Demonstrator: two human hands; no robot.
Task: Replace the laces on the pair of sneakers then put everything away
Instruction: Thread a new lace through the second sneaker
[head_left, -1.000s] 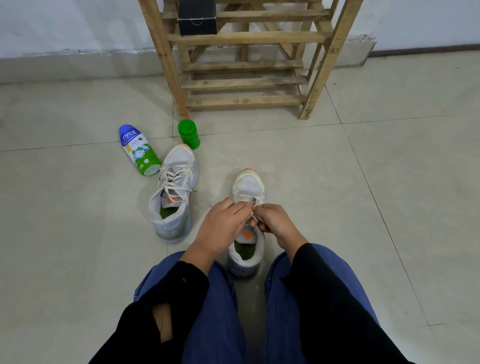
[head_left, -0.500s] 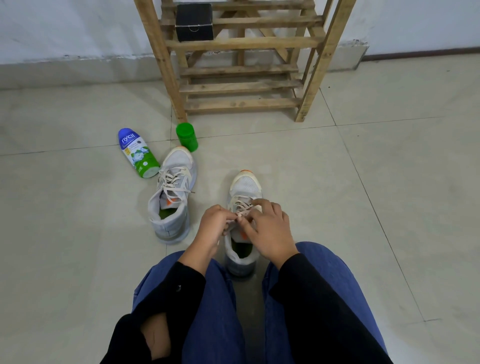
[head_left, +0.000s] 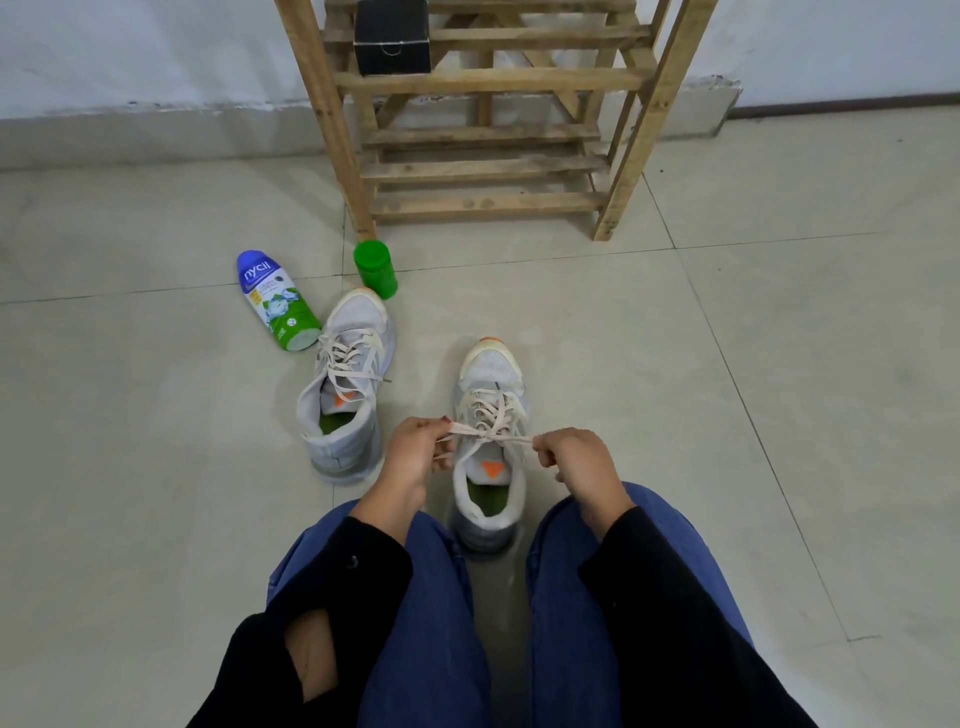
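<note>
Two pale grey sneakers stand on the tiled floor. The right sneaker sits between my knees, laced with a cream lace. My left hand pinches one lace end at the shoe's left side. My right hand pinches the other end at the right side. The lace runs taut between both hands across the tongue. The left sneaker stands apart to the left, laced, its lace ends lying loose.
A blue-and-green bottle lies on the floor beside the left sneaker. A green cap stands by the wooden shoe rack, which holds a black box. My knees in blue jeans fill the foreground.
My hands were bunched together over the right sneaker's laces; they have now drawn apart sideways, pulling the lace ends taut.
</note>
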